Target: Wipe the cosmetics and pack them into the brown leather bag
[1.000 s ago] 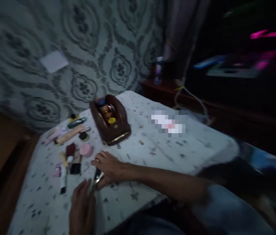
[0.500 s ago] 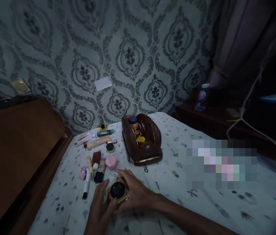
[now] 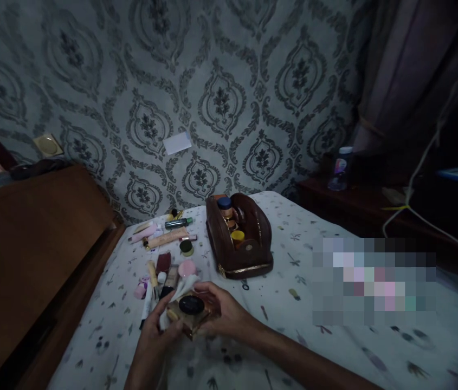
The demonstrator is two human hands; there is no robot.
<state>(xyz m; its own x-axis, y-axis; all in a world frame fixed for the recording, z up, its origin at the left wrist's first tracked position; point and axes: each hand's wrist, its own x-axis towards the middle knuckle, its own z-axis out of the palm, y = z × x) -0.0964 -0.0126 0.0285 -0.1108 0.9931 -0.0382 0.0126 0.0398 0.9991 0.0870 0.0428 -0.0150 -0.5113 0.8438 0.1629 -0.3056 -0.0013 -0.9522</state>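
Observation:
Close to me over the bed, my left hand (image 3: pixel 153 333) grips a squarish, gold-toned bottle (image 3: pixel 188 320) with a round black cap, thumb across its near side. My right hand (image 3: pixel 224 311) curls round the right side of the same bottle. A crumpled white wipe or tissue (image 3: pixel 186 285) shows behind it, partly covered by the bottle and fingers. Just beyond lie a pink round jar (image 3: pixel 187 268), a foundation bottle (image 3: pixel 171 277) and a dark red item (image 3: pixel 163 262). Farther off, an open brown cosmetic bag (image 3: pixel 239 265) stands with jars inside, one yellow-lidded (image 3: pixel 237 237) and one blue-lidded (image 3: pixel 224 203).
On the left of the patterned sheet (image 3: pixel 285 325) lie several cosmetics, including a beige tube (image 3: pixel 167 238), a green-ended dark tube (image 3: pixel 178 222) and a small dark-lidded jar (image 3: pixel 186 248). A wooden headboard (image 3: pixel 42 227) borders the left. A bottle (image 3: pixel 340 169) stands on the right-hand furniture.
The black-capped bottle has tilted and turned in my hands, showing more of its body. My right fingers have loosened somewhat at its side. The whole view has shifted slightly.

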